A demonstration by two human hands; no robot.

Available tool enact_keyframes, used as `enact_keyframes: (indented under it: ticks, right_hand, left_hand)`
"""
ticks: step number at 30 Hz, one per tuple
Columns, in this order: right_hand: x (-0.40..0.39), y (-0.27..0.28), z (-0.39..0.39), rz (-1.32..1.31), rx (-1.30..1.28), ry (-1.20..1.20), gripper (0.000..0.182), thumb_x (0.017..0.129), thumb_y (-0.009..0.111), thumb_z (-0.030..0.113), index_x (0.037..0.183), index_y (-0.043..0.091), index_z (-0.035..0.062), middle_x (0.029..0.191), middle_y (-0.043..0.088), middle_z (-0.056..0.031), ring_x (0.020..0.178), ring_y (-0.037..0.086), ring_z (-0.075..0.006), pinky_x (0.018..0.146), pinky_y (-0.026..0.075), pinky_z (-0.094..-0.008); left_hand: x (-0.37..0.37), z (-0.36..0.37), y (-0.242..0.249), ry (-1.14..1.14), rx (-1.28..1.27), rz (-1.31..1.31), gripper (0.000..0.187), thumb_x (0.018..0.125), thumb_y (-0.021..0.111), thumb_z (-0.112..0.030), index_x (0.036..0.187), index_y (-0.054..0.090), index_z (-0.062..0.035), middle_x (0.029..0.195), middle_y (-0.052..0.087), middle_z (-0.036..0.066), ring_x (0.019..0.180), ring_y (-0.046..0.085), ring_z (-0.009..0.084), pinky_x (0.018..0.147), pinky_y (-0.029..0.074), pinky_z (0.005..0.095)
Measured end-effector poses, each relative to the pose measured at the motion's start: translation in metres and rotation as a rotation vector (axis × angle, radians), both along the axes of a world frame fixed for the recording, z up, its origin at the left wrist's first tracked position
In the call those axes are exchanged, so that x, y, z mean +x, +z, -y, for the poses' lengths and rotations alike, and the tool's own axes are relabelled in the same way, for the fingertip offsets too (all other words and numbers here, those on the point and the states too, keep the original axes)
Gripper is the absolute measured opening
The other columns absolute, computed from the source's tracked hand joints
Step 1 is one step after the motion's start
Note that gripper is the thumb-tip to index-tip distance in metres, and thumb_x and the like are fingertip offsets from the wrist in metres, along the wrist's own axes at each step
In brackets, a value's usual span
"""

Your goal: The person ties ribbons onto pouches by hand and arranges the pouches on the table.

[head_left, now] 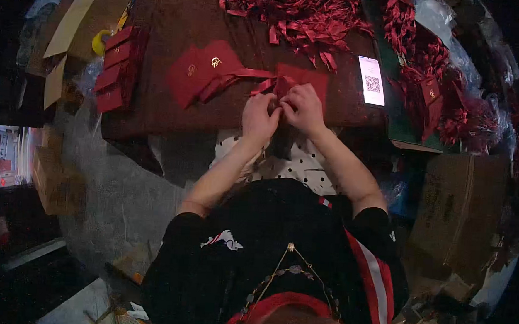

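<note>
My left hand [260, 118] and my right hand [303, 109] meet at the table's near edge, fingertips pinched close together. Between and just beyond them is a red ribbon [266, 85], its end hidden by my fingers. Under and behind my right hand lies a flat red pouch [311, 78]. Left of my hands, a few red pouches [218, 70] with gold emblems overlap on the dark cloth, and a strip of ribbon stretches from them toward my fingers.
A heap of red ribbons [302, 17] covers the table's far side. Stacked red pouches [119, 66] stand at left, by a yellow tape roll [99, 42]. At right are a phone with a QR code [371, 80] and more ribboned pouches [430, 97]. Cardboard boxes [457, 201] flank the table.
</note>
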State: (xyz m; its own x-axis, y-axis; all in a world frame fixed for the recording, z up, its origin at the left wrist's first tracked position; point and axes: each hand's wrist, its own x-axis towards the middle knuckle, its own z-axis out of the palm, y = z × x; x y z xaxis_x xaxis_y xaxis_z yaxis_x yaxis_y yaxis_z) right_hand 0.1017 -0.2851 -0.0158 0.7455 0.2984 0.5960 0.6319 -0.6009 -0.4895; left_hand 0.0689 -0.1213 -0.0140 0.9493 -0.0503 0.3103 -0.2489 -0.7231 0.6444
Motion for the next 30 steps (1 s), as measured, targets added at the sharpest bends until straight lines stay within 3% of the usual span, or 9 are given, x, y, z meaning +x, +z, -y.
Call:
enact_keyframes:
  ticks: [5, 10, 14, 17, 22, 23, 26, 30]
  right_hand:
    - [-0.001, 0.005, 0.001, 0.158, -0.201, 0.051, 0.013, 0.071, 0.068, 0.012, 0.081, 0.064, 0.0055, 0.091, 0.058, -0.0094, 0.089, 0.056, -0.0311, 0.078, 0.051, -0.042]
    - [0.006, 0.01, 0.009, 0.073, -0.278, 0.125, 0.013, 0.071, 0.069, 0.012, 0.08, 0.064, 0.0058, 0.093, 0.059, -0.0097, 0.093, 0.056, -0.0326, 0.08, 0.051, -0.0422]
    - [0.006, 0.002, 0.003, -0.084, 0.051, 0.017, 0.007, 0.074, 0.07, 0.012, 0.077, 0.067, 0.0061, 0.083, 0.061, -0.0087, 0.084, 0.057, -0.0321, 0.074, 0.051, -0.0421]
    - [0.006, -0.01, 0.003, -0.15, 0.148, 0.004, 0.01, 0.073, 0.072, 0.012, 0.079, 0.069, 0.0058, 0.083, 0.063, -0.0091, 0.084, 0.058, -0.0331, 0.075, 0.05, -0.0429]
    - [0.007, -0.002, 0.006, -0.246, 0.093, 0.007, 0.013, 0.076, 0.078, 0.015, 0.086, 0.073, 0.0075, 0.086, 0.065, -0.0082, 0.089, 0.059, -0.0314, 0.083, 0.048, -0.0431]
    - [0.006, 0.001, 0.006, -0.252, 0.101, 0.018, 0.013, 0.077, 0.078, 0.015, 0.086, 0.073, 0.0077, 0.087, 0.065, -0.0082, 0.09, 0.059, -0.031, 0.083, 0.048, -0.0431]
    - [0.009, -0.004, 0.007, -0.186, 0.084, 0.046, 0.013, 0.076, 0.078, 0.015, 0.085, 0.073, 0.0074, 0.089, 0.065, -0.0085, 0.09, 0.059, -0.03, 0.08, 0.048, -0.0419]
    - [0.011, -0.002, 0.012, -0.251, 0.078, 0.034, 0.015, 0.075, 0.08, 0.015, 0.085, 0.072, 0.0079, 0.09, 0.065, -0.0081, 0.089, 0.059, -0.0295, 0.081, 0.048, -0.0404]
  left_hand:
    - [-0.004, 0.003, 0.008, 0.025, -0.116, -0.012, 0.027, 0.08, 0.074, -0.014, 0.104, 0.068, -0.0059, 0.1, 0.067, 0.012, 0.099, 0.063, 0.0338, 0.087, 0.049, 0.0422]
    - [-0.002, 0.006, -0.002, 0.038, -0.144, 0.072, 0.023, 0.081, 0.073, -0.013, 0.102, 0.069, -0.0064, 0.098, 0.067, 0.012, 0.098, 0.063, 0.0332, 0.086, 0.049, 0.0418]
    - [0.002, 0.009, -0.004, -0.012, -0.14, 0.202, 0.018, 0.084, 0.069, -0.013, 0.1, 0.069, -0.0049, 0.098, 0.067, 0.012, 0.096, 0.063, 0.0329, 0.084, 0.049, 0.0426]
    - [0.001, 0.009, -0.005, 0.005, -0.122, 0.2, 0.019, 0.085, 0.069, -0.015, 0.101, 0.069, -0.004, 0.098, 0.066, 0.014, 0.094, 0.063, 0.0333, 0.083, 0.049, 0.0417]
    - [0.019, -0.026, 0.009, -0.161, -0.336, -0.208, 0.023, 0.089, 0.066, -0.015, 0.11, 0.072, -0.0072, 0.091, 0.064, 0.012, 0.09, 0.064, 0.0293, 0.081, 0.051, 0.0384]
    - [0.023, -0.03, 0.014, -0.125, -0.222, -0.347, 0.023, 0.089, 0.067, -0.015, 0.111, 0.072, -0.0098, 0.097, 0.061, 0.012, 0.091, 0.064, 0.0298, 0.083, 0.052, 0.0391]
    - [0.023, -0.025, 0.016, -0.078, -0.022, -0.196, 0.025, 0.087, 0.071, -0.017, 0.111, 0.073, -0.0112, 0.11, 0.057, 0.013, 0.092, 0.063, 0.0306, 0.084, 0.052, 0.0399]
    - [0.036, -0.027, 0.015, -0.236, -0.011, -0.313, 0.026, 0.086, 0.073, -0.019, 0.111, 0.073, -0.012, 0.111, 0.056, 0.011, 0.103, 0.061, 0.031, 0.087, 0.051, 0.0413]
